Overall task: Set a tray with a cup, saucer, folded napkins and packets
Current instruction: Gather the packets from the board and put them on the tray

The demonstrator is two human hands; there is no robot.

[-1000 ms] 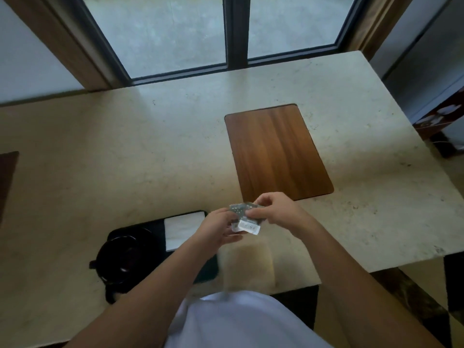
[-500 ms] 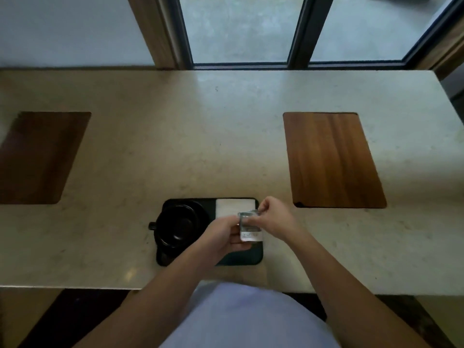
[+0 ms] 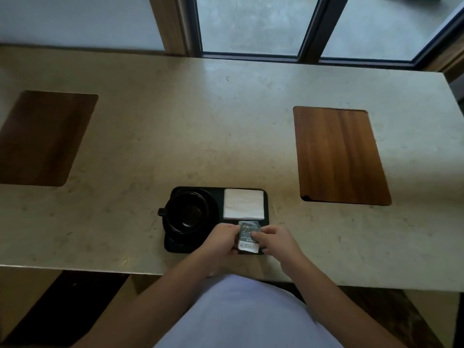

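A black rectangular tray [image 3: 265, 197] lies near the table's front edge. On its left half a black cup [image 3: 187, 213] with its handle to the left sits on a black saucer [image 3: 213, 209]. A white folded napkin [image 3: 243, 204] fills the tray's back right part. Just in front of the napkin, my left hand [image 3: 221, 238] and my right hand [image 3: 277, 241] both pinch small grey and white packets [image 3: 247, 236], low over the tray's front right corner. Whether the packets touch the tray I cannot tell.
The beige stone table [image 3: 226, 121] has a wooden inlay at the right [image 3: 339, 154] and another at the left [image 3: 42, 136]. A window with dark frames [image 3: 311, 28] runs behind the table. My white shirt [image 3: 246, 315] fills the bottom.
The view swung left, bringing the tray to the centre. Both hands lowered the packets from above the table to the tray's front right corner, in front of the napkin.
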